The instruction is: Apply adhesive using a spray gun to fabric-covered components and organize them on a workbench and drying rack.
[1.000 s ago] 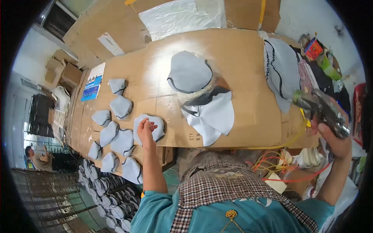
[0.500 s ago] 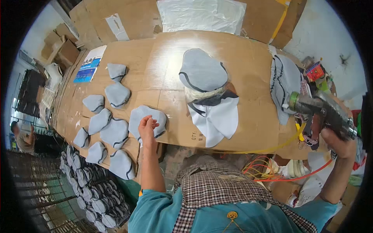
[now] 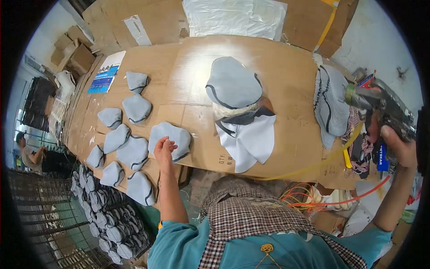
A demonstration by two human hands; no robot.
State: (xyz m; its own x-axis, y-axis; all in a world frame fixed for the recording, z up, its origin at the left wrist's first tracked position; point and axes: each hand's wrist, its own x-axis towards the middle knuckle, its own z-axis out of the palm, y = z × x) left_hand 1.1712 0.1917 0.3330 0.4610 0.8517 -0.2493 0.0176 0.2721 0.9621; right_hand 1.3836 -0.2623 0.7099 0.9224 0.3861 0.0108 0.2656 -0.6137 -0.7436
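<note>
My right hand (image 3: 401, 145) is wrapped round the grip of a worn metal spray gun (image 3: 383, 105) with a green ring at its front, raised over the table's right end. My left hand (image 3: 164, 148) has its fingers curled in, with nothing visible in them. It hovers over the near part of a grey rounded pad (image 3: 168, 132) with a dark edge band. At the middle of the table a larger grey pad (image 3: 234, 83) rests on a pale, partly hidden support. White cloth (image 3: 248, 139) with a dark edge spreads from its near side.
Several smaller grey pads (image 3: 132, 150) lie on the cardboard-covered table's left side. A pile of grey pieces (image 3: 331, 103) sits at the right, near clutter. Yellow hose (image 3: 313, 166) crosses the front edge. A rack of pads (image 3: 109, 219) stands lower left; another person (image 3: 31, 152) is beyond.
My right hand and the spray gun have moved slightly up and to the right, uncovering more of the grey pile. My left hand has shifted slightly left and down over the pad.
</note>
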